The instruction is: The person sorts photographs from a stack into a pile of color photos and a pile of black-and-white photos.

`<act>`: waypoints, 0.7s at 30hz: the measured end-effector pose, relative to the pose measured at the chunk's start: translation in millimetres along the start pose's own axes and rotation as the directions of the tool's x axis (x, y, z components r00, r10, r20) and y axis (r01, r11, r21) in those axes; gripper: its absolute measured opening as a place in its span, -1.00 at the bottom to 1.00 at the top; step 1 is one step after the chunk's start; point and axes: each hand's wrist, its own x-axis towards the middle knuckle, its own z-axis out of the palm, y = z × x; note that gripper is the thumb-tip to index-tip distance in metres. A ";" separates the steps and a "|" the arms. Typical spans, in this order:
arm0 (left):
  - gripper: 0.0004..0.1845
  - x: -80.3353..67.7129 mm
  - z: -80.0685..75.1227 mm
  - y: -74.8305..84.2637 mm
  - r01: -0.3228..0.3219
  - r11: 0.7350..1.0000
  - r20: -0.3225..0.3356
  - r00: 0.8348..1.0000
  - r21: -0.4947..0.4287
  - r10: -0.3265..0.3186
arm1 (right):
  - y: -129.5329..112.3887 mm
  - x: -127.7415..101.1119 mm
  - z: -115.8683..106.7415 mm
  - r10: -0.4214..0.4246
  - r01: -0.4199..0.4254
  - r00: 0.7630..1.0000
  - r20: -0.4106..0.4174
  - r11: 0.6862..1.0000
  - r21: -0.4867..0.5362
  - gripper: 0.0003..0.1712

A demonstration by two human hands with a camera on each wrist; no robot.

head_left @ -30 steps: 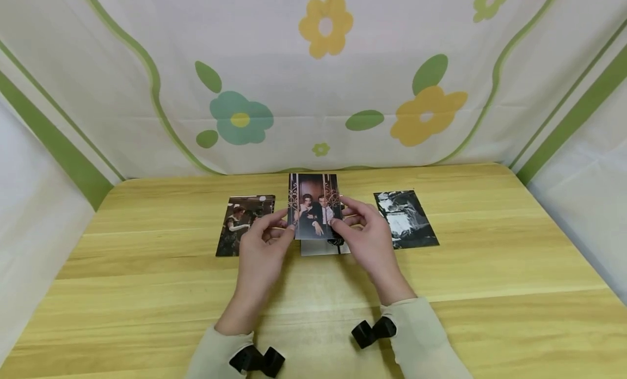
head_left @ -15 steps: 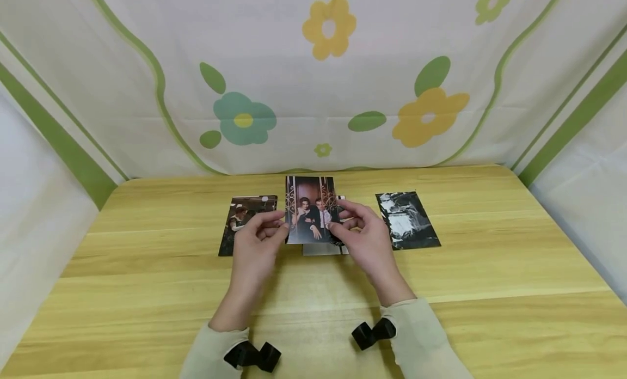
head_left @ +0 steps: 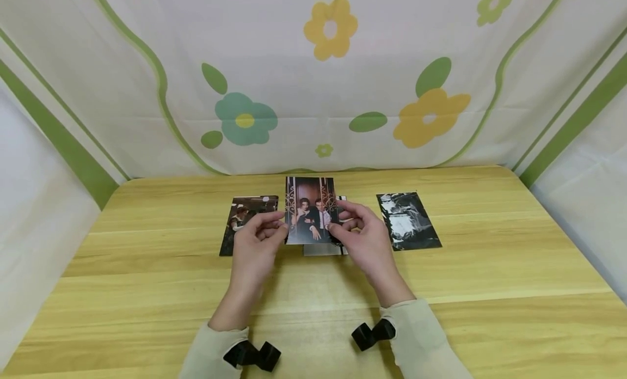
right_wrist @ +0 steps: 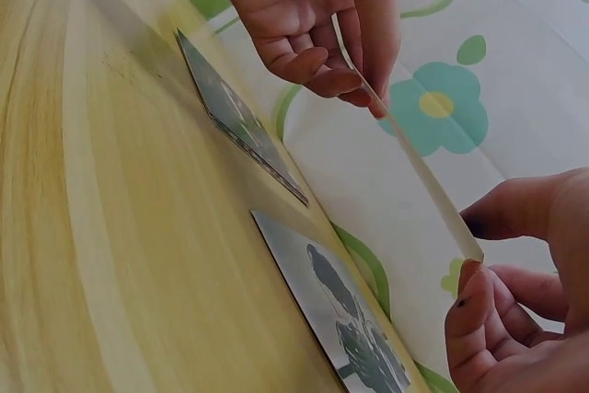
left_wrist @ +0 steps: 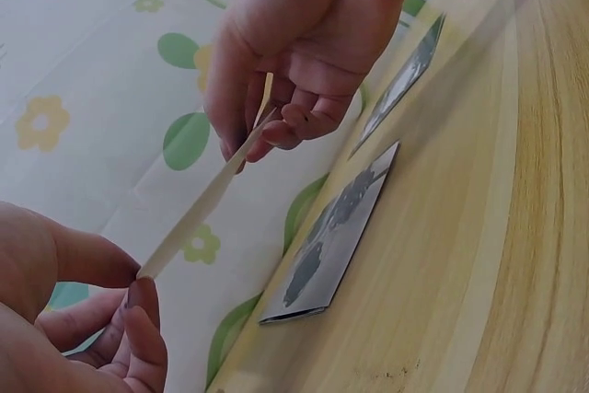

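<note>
You had the wooden table [head_left: 490, 248] walled in by flowered cloth [head_left: 313, 85] at the back and both sides, with broad bare wood to the left, to the right and in front of your arms.

There were four photos: one colour photo [head_left: 311, 210] lifted in your hands, and three lying flat in a row near the far edge, namely a dark photo [head_left: 243, 215] on the left, a mostly hidden photo [head_left: 320, 250] beneath the lifted one, and a black-and-white photo [head_left: 409, 221] on the right, well apart from your fingers.

Your left hand [head_left: 256, 243] pinched the colour photo's left edge between thumb and curled fingers, and your right hand [head_left: 361, 234] pinched its right edge the same way. The photo was held clear of the table, above the middle of the row, slightly bowed between the two grips.
</note>
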 end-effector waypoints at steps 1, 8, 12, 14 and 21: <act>-0.71 -0.2 0.0 0.1 0.000 1.000 -0.001 1.000 0.000 0.000 | 0.2 0.0 0.1 -0.001 0.001 1.000 -0.001 1.000 0.000 -0.39; -0.71 -1.3 -0.9 0.9 0.015 1.000 -0.001 1.000 -0.004 -0.015 | -0.1 -1.4 1.1 -0.009 0.009 1.000 -0.004 1.000 -0.020 -0.39; -0.71 -1.6 -1.3 1.1 0.018 1.000 0.000 1.000 0.001 -0.018 | 0.2 -1.6 1.3 -0.016 0.016 1.000 -0.007 1.000 -0.023 -0.40; -0.71 -1.5 -1.3 1.2 0.015 1.000 0.002 1.000 0.002 -0.015 | 0.1 -1.7 1.2 -0.020 0.019 1.000 -0.009 1.000 -0.016 -0.40; -0.71 -1.2 -0.5 1.4 0.017 1.000 0.005 1.000 0.002 -0.017 | 0.1 -1.5 1.1 -0.016 0.016 1.000 -0.016 1.000 -0.007 -0.40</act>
